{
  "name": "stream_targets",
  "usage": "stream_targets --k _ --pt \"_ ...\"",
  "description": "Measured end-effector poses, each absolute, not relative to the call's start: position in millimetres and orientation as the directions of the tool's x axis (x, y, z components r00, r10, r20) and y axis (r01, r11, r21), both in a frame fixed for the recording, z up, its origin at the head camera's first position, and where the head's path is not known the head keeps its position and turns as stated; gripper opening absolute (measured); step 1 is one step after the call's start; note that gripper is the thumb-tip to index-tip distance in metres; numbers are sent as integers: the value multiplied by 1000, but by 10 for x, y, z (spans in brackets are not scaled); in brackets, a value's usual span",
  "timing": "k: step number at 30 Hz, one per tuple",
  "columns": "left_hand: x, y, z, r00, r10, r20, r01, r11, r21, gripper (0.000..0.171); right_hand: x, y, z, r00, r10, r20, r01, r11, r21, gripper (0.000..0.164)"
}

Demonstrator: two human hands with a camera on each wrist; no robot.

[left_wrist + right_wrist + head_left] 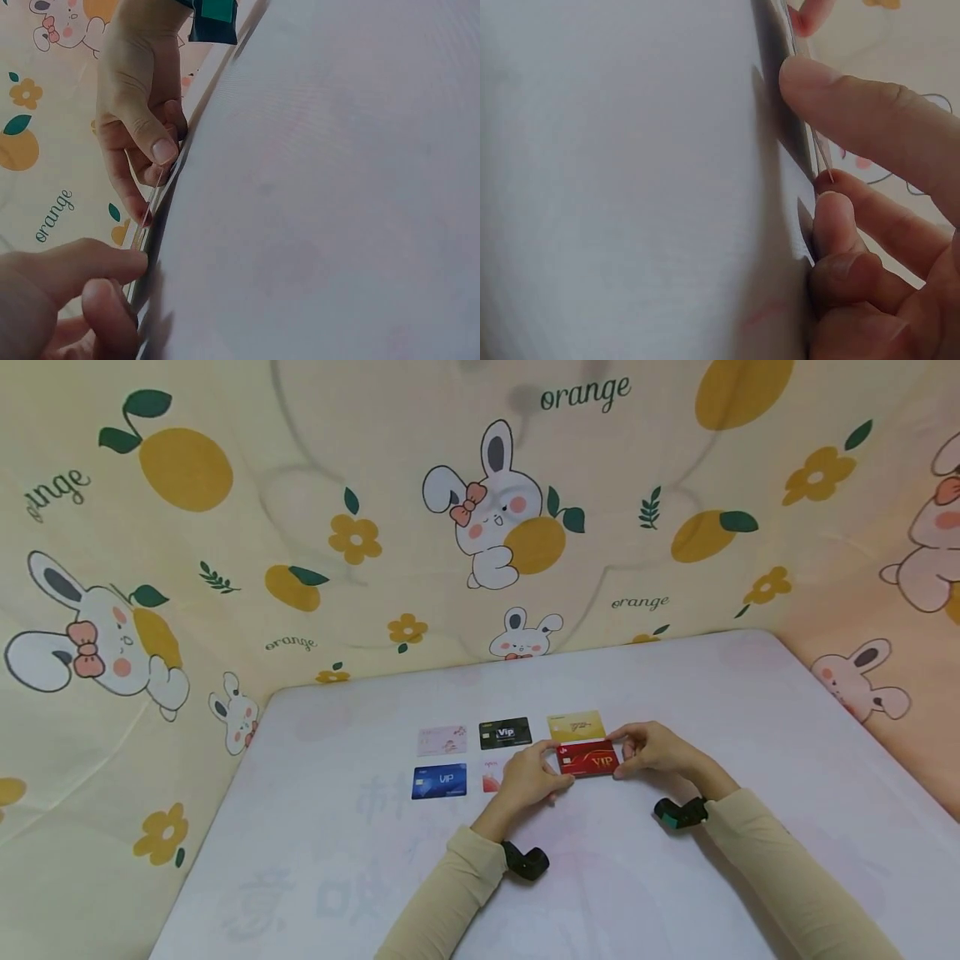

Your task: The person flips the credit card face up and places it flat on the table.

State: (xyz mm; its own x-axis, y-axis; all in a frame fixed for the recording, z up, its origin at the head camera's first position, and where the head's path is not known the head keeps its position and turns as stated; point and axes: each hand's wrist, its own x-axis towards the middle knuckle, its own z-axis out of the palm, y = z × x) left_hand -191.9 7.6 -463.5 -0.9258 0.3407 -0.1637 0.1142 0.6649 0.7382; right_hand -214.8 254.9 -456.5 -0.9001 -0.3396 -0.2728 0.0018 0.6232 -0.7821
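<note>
A red VIP card (588, 759) lies level, close over the white table, held by both hands at its short ends. My left hand (529, 776) pinches its left end, and my right hand (654, 749) grips the right end between thumb and fingers. Above it in the head view is a gold card (576, 726), whose lower edge meets the red one. Partly covered by the left hand is a white and pink card (491, 776). In the left wrist view the held card shows edge-on, with the right hand (142, 112) at its far end.
A blue VIP card (439, 781) lies to the left, below a pale pink card (442, 740). Between the pink and gold cards sits a black Vip card (506, 733). A printed cloth wall (450, 610) rises behind the white table (337, 860).
</note>
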Motion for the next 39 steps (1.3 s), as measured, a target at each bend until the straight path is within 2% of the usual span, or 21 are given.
stream_targets --k 12,19,26,39 --pt "-1931 58 -4657 -934 305 -183 64 651 756 61 -2185 2512 -4563 -898 -345 -273 -3 625 -781 63" --pt "-1945 93 -4635 -938 308 -158 92 661 745 59 -2216 2543 -4587 -904 -337 -262 -3 619 -785 62" --pt "-1933 143 -4655 -935 297 -194 67 685 725 59 -2175 2578 -4614 -904 -329 -273 8 626 -780 64" --pt "-1951 197 -4672 -936 295 -191 76 702 708 61 -2173 2610 -4634 -911 -330 -249 -11 621 -784 57"
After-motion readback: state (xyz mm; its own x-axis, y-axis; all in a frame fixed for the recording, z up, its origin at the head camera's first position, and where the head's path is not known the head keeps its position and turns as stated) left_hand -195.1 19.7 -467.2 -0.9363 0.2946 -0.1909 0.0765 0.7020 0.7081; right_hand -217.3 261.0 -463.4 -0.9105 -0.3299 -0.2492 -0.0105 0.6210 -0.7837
